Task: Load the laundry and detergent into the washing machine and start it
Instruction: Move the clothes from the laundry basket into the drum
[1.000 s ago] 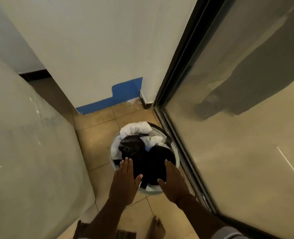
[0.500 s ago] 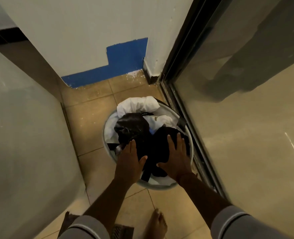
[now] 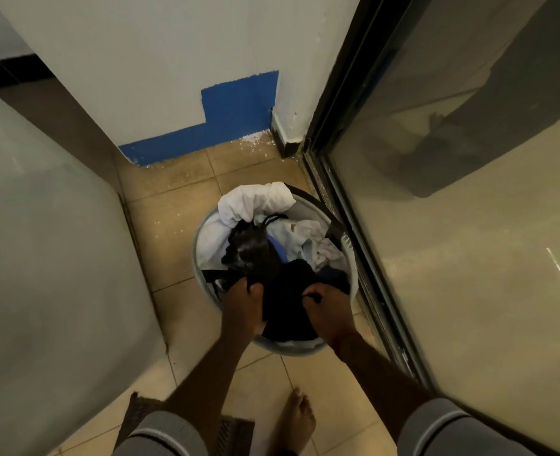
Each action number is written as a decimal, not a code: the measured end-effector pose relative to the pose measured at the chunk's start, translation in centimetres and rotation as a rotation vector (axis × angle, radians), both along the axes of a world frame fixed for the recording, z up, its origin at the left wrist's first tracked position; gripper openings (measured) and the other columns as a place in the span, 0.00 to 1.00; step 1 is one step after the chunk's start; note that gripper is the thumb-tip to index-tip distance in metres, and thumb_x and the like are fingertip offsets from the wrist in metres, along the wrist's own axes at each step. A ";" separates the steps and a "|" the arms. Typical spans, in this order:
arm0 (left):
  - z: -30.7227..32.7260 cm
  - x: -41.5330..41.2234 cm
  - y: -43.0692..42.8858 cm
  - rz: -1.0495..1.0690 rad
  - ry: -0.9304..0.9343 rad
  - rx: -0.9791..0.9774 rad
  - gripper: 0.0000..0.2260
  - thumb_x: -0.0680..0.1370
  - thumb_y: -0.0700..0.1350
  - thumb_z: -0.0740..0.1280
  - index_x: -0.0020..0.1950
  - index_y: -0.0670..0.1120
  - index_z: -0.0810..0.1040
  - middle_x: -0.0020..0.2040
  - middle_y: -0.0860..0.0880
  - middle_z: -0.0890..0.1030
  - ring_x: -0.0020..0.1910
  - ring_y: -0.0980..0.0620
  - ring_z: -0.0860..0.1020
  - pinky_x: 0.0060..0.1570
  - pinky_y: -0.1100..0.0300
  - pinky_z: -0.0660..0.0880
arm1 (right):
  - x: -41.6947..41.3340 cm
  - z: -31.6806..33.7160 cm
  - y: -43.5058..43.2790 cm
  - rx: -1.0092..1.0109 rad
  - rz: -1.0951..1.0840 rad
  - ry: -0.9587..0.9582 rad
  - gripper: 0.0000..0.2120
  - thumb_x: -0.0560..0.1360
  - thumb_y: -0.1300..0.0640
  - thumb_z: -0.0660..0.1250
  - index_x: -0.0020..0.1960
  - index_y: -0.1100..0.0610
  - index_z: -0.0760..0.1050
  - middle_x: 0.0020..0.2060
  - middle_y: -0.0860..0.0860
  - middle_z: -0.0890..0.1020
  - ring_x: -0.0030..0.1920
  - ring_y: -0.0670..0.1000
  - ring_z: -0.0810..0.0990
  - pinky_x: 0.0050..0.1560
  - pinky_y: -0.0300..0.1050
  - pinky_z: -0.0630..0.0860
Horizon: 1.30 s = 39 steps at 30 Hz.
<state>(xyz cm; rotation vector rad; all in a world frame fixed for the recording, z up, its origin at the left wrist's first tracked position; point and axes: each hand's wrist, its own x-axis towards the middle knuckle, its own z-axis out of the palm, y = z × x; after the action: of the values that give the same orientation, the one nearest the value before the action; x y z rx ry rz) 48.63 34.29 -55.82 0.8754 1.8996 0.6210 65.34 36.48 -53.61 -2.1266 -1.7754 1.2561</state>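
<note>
A round grey laundry basket (image 3: 198,245) stands on the tiled floor, full of clothes. A white garment (image 3: 255,202) lies at its far rim, and dark clothes (image 3: 288,291) fill the middle and near side. My left hand (image 3: 242,304) grips the dark clothes at the basket's near left, fingers curled into the fabric. My right hand (image 3: 328,307) grips the same dark pile at the near right. No washing machine that I can identify and no detergent is in view.
A large pale grey surface (image 3: 41,258) fills the left side. A glass sliding door (image 3: 469,225) with a dark frame runs along the right, close to the basket. A white wall with a blue painted patch (image 3: 235,113) is ahead. My bare foot (image 3: 296,419) and a mat (image 3: 232,432) are below.
Both hands went from hovering flat above the basket to lying on the dark clothes, and now their fingers have curled into the fabric. The view has moved closer to the basket.
</note>
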 end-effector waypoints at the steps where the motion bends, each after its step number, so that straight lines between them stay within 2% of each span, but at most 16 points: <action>1: 1.4 -0.2 -0.2 0.013 -0.009 -0.012 0.10 0.79 0.44 0.58 0.44 0.37 0.73 0.40 0.37 0.75 0.41 0.39 0.74 0.40 0.53 0.65 | -0.2 1.4 -0.4 -0.023 -0.047 0.060 0.04 0.76 0.59 0.66 0.47 0.54 0.80 0.43 0.49 0.81 0.44 0.46 0.77 0.49 0.42 0.74; 4: 7.6 -0.5 -0.3 0.020 -0.045 0.010 0.08 0.79 0.41 0.59 0.48 0.39 0.75 0.41 0.41 0.76 0.42 0.43 0.74 0.41 0.55 0.66 | -1.5 6.8 -1.2 -0.071 -0.186 0.183 0.05 0.75 0.59 0.67 0.42 0.52 0.79 0.38 0.46 0.81 0.42 0.45 0.79 0.44 0.41 0.75; 8: 16.7 0.2 -0.5 -0.012 -0.106 0.087 0.08 0.77 0.41 0.60 0.40 0.40 0.73 0.36 0.41 0.75 0.38 0.43 0.74 0.39 0.51 0.68 | -4.4 14.5 -1.4 -0.069 -0.359 0.356 0.06 0.75 0.60 0.66 0.42 0.54 0.80 0.40 0.50 0.83 0.46 0.51 0.81 0.49 0.49 0.80; 10: 21.3 0.0 -0.7 0.045 -0.158 0.100 0.08 0.77 0.40 0.60 0.41 0.38 0.73 0.37 0.39 0.76 0.38 0.44 0.75 0.41 0.50 0.70 | -5.8 19.0 -1.3 -0.042 -0.407 0.433 0.08 0.76 0.61 0.66 0.40 0.52 0.79 0.39 0.50 0.82 0.44 0.50 0.81 0.46 0.44 0.79; 12: 25.7 -0.4 -0.9 0.072 -0.175 0.146 0.08 0.78 0.38 0.60 0.40 0.39 0.73 0.36 0.41 0.76 0.36 0.49 0.74 0.37 0.57 0.69 | -6.7 23.2 -1.1 -0.003 -0.417 0.507 0.08 0.76 0.63 0.65 0.40 0.55 0.78 0.39 0.52 0.82 0.42 0.49 0.80 0.41 0.37 0.77; 15: 32.5 -1.8 -1.3 0.050 -0.208 0.222 0.11 0.78 0.38 0.60 0.36 0.45 0.71 0.31 0.47 0.72 0.31 0.55 0.70 0.32 0.66 0.66 | -7.6 29.7 -1.2 0.009 -0.371 0.582 0.06 0.76 0.63 0.64 0.43 0.58 0.78 0.40 0.55 0.82 0.44 0.51 0.80 0.46 0.43 0.79; 18: 37.9 -3.3 -1.8 0.022 -0.239 0.285 0.09 0.78 0.40 0.60 0.38 0.44 0.72 0.33 0.46 0.74 0.32 0.51 0.72 0.34 0.59 0.70 | -8.3 35.6 -1.5 -0.023 -0.302 0.661 0.04 0.75 0.63 0.65 0.47 0.56 0.76 0.44 0.55 0.82 0.47 0.52 0.81 0.49 0.46 0.79; 20: 41.6 -4.3 -2.0 -0.003 -0.243 0.321 0.08 0.76 0.43 0.59 0.41 0.42 0.74 0.35 0.43 0.76 0.35 0.47 0.74 0.37 0.53 0.73 | -8.9 39.5 -1.6 -0.022 -0.258 0.722 0.11 0.74 0.64 0.67 0.53 0.53 0.75 0.49 0.53 0.83 0.51 0.53 0.82 0.52 0.48 0.80; 24: 48.7 -5.9 -2.0 -0.063 -0.168 0.399 0.10 0.78 0.42 0.58 0.43 0.41 0.77 0.37 0.43 0.78 0.35 0.51 0.75 0.36 0.63 0.71 | -10.2 47.2 -1.9 0.096 -0.115 0.728 0.25 0.68 0.66 0.71 0.61 0.49 0.73 0.53 0.50 0.83 0.52 0.48 0.83 0.49 0.42 0.80; 27: 54.0 -7.0 -2.1 -0.125 -0.116 0.462 0.11 0.76 0.45 0.58 0.42 0.41 0.76 0.36 0.44 0.77 0.35 0.49 0.75 0.38 0.53 0.71 | -11.0 52.9 -2.1 0.222 0.045 0.661 0.26 0.64 0.64 0.74 0.58 0.46 0.75 0.50 0.45 0.83 0.50 0.42 0.82 0.48 0.36 0.79; 31: 62.0 -8.6 -2.6 -0.204 0.002 0.586 0.09 0.76 0.42 0.61 0.48 0.41 0.80 0.39 0.51 0.77 0.37 0.58 0.74 0.40 0.71 0.67 | -12.5 59.7 -2.1 0.333 0.166 0.552 0.18 0.60 0.58 0.78 0.48 0.48 0.80 0.43 0.48 0.85 0.44 0.47 0.84 0.48 0.51 0.82; 33: 66.2 -9.6 -3.0 -0.237 0.070 0.642 0.03 0.76 0.40 0.65 0.45 0.44 0.78 0.36 0.55 0.75 0.34 0.63 0.73 0.36 0.76 0.66 | -13.2 62.9 -1.6 0.395 0.209 0.535 0.18 0.57 0.52 0.78 0.46 0.51 0.81 0.41 0.49 0.85 0.42 0.47 0.84 0.47 0.53 0.82; 35: 70.2 -10.7 -3.3 -0.263 0.098 0.694 0.03 0.74 0.41 0.67 0.40 0.46 0.75 0.35 0.54 0.75 0.33 0.63 0.74 0.35 0.72 0.68 | -14.0 66.5 -1.0 0.453 0.251 0.522 0.18 0.56 0.51 0.78 0.45 0.53 0.82 0.40 0.49 0.86 0.41 0.46 0.83 0.47 0.53 0.81; 36: 71.9 -11.3 -3.4 -0.265 0.106 0.721 0.03 0.72 0.44 0.67 0.41 0.46 0.75 0.36 0.51 0.77 0.35 0.60 0.76 0.37 0.64 0.72 | -14.5 68.1 -0.5 0.477 0.261 0.532 0.17 0.57 0.53 0.79 0.45 0.55 0.82 0.40 0.50 0.86 0.40 0.46 0.82 0.46 0.54 0.81; 38: 75.4 -12.5 -4.0 -0.246 0.129 0.776 0.11 0.68 0.49 0.67 0.46 0.45 0.78 0.42 0.47 0.81 0.42 0.50 0.80 0.44 0.51 0.77 | -15.6 71.9 0.2 0.503 0.274 0.563 0.14 0.60 0.57 0.79 0.44 0.58 0.82 0.40 0.54 0.86 0.39 0.47 0.81 0.45 0.56 0.82; 39: 77.3 -13.1 -4.6 -0.218 0.117 0.806 0.13 0.67 0.50 0.67 0.48 0.45 0.79 0.44 0.46 0.82 0.45 0.47 0.80 0.47 0.49 0.78 | -16.3 73.8 0.4 0.527 0.284 0.586 0.14 0.60 0.58 0.79 0.44 0.59 0.82 0.40 0.56 0.86 0.38 0.48 0.81 0.44 0.57 0.82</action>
<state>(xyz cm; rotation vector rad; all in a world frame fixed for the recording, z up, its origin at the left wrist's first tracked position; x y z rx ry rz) 35.55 29.72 21.46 1.6256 1.6059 1.2522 49.03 36.91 20.18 -1.1158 -1.8808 1.1317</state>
